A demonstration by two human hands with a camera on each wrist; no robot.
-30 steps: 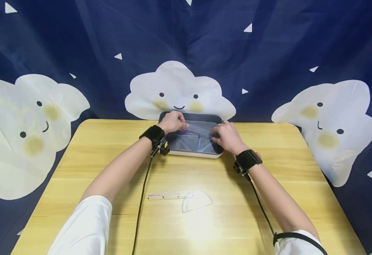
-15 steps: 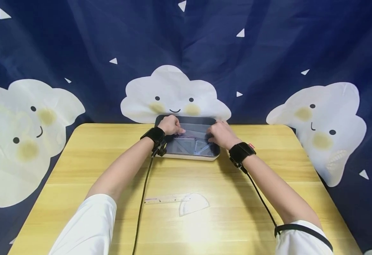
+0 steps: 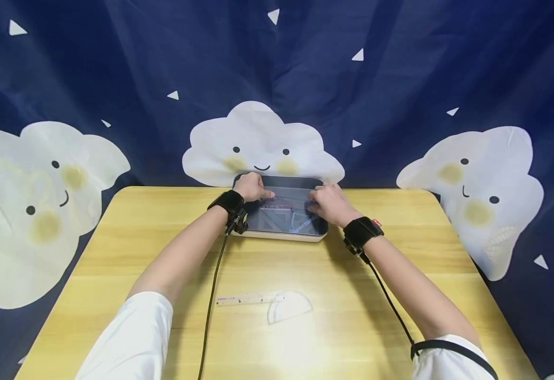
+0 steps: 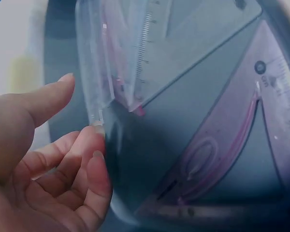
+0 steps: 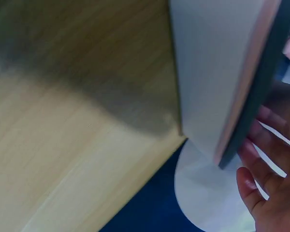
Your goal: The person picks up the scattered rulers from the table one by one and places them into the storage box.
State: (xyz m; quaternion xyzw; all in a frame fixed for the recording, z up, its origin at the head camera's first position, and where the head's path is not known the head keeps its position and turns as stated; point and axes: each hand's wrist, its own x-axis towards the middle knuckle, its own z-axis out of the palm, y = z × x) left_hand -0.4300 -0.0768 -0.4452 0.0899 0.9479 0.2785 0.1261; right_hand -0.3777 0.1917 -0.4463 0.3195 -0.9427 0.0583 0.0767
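Note:
A shallow dark-lined tray with a pale outer wall (image 3: 277, 237) stands at the back of the table. Inside it lie a clear set square (image 4: 208, 34), a purple-tinted set square (image 4: 222, 130) and clear ruler-like strips (image 4: 94, 58). My left hand (image 3: 250, 188) is over the tray's left side; in the left wrist view its fingertips touch the end of a clear strip, the thumb standing apart. My right hand (image 3: 331, 203) reaches over the right rim, fingers loosely bent (image 5: 268, 164); what the fingertips touch inside is hidden.
Nearer on the wooden table (image 3: 163, 327) lie a clear ruler (image 3: 241, 300) and a clear protractor (image 3: 288, 310), their ends overlapping. Black cables (image 3: 212, 301) run from both wrist bands. A blue curtain with clouds (image 3: 263, 142) hangs directly behind the table.
A clear strip that spanned between both hands has come down into the tray. Both hands have stayed near the tray's sides. The head view has shifted slightly.

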